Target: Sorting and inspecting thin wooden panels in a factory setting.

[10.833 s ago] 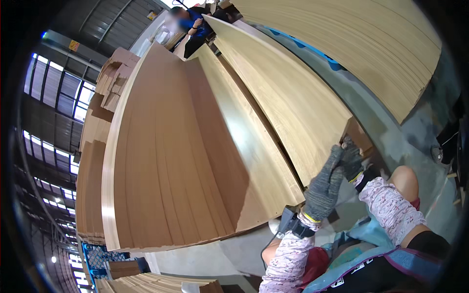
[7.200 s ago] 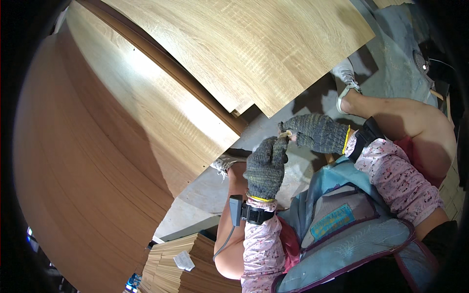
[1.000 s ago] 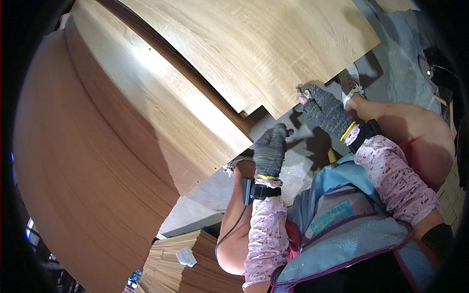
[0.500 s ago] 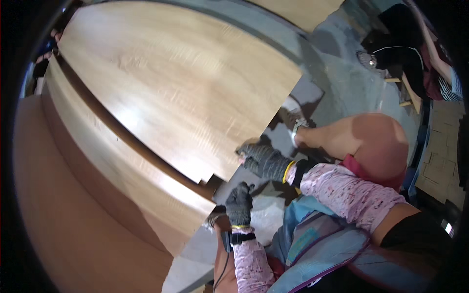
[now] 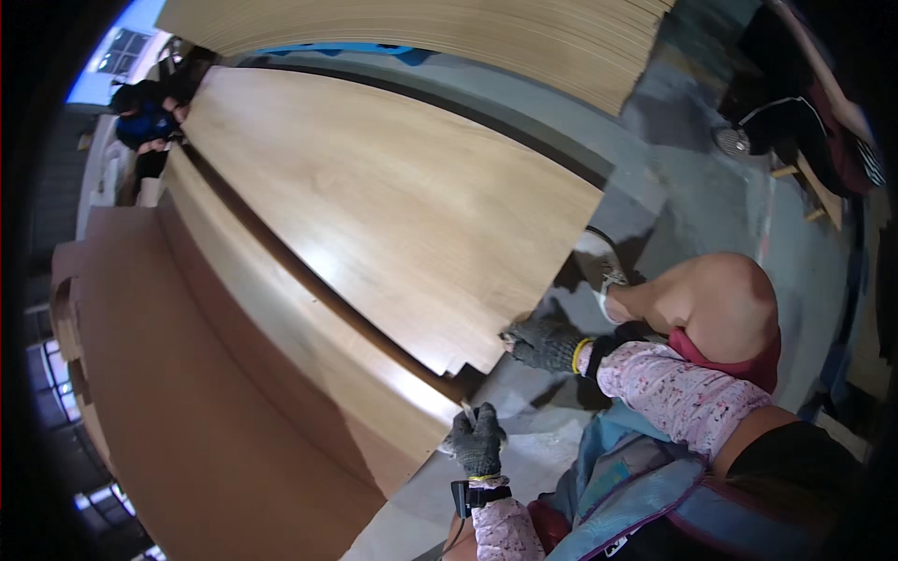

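A wide light wood panel [image 5: 374, 206] stretches from the upper left to just in front of me. My right hand [image 5: 547, 346], in a grey knit glove, is closed on its near end by the notched corner. Along its left side, past a dark gap, runs a second wood panel [image 5: 309, 313] with a light edge. My left hand [image 5: 477, 439], gloved the same way, is at that panel's near corner with its fingers bent against the end; their tips are partly hidden. Far away, another person [image 5: 145, 117] has hands at the panels' other end.
A stack of boards [image 5: 449, 37] lies beyond the wide panel. Brown sheet surfaces [image 5: 234, 374] fill the left side. At the upper right a person's leg [image 5: 786, 122] shows beside a small wooden stool [image 5: 814, 192]. My bent knee [image 5: 730, 290] is close to my right arm. Grey floor [image 5: 692, 201] lies between.
The view has shifted, bringing the far person and the board stack into sight. My left hand has come up to the left panel's corner. My right hand stays on the wide panel's end.
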`<state>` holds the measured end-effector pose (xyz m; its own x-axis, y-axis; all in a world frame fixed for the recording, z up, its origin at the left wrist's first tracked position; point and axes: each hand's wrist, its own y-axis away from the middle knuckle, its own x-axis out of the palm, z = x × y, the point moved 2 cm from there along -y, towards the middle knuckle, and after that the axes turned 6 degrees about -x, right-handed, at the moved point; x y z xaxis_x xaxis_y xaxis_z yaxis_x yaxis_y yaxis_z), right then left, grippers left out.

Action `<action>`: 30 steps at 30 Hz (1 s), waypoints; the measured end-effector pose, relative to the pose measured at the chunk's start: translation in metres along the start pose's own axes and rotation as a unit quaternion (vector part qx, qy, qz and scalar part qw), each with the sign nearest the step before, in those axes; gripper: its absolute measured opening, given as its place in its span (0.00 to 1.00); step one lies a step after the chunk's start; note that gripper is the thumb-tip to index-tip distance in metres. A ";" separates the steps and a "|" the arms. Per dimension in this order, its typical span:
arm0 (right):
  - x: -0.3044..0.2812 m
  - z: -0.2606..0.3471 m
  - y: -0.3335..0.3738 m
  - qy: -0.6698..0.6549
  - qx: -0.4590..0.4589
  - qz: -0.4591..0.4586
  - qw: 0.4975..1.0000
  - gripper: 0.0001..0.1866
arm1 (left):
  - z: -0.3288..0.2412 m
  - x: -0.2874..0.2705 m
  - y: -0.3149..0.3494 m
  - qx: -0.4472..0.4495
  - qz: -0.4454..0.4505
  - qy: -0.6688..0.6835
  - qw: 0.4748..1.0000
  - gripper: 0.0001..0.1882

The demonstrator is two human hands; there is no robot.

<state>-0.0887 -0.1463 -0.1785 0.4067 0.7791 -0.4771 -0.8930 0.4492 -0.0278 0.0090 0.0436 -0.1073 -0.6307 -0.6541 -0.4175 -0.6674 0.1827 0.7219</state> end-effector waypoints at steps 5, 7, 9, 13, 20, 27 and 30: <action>0.023 0.019 0.009 -0.018 -0.028 0.108 0.994 0.15 | 0.013 -0.074 -0.012 0.029 -0.145 0.081 0.986 0.13; 0.032 0.040 0.005 0.004 -0.013 0.159 0.987 0.15 | 0.024 -0.113 -0.007 0.048 -0.182 0.123 0.974 0.13; 0.044 0.051 0.004 -0.015 -0.038 0.141 0.989 0.16 | 0.019 -0.138 0.004 0.007 -0.199 0.202 0.959 0.13; 0.045 0.090 -0.006 -0.052 -0.014 0.142 0.988 0.17 | 0.068 -0.191 0.002 -0.041 -0.274 0.305 0.911 0.14; 0.101 -0.018 0.024 -0.444 0.249 0.017 0.860 0.13 | 0.131 -0.190 -0.014 -0.087 -0.328 0.336 0.879 0.15; 0.061 0.032 -0.016 -0.428 0.317 -0.188 0.825 0.08 | 0.139 -0.202 -0.010 -0.068 -0.298 0.339 0.890 0.11; 0.065 0.028 -0.014 -0.442 0.336 -0.166 0.815 0.06 | 0.134 -0.201 -0.003 -0.059 -0.295 0.370 0.879 0.10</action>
<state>-0.0441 -0.0895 -0.1843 0.8499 0.4427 0.2858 -0.5186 0.6067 0.6025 0.0847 0.2730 -0.0996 0.2701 -0.9160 -0.2967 -0.7187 -0.3968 0.5709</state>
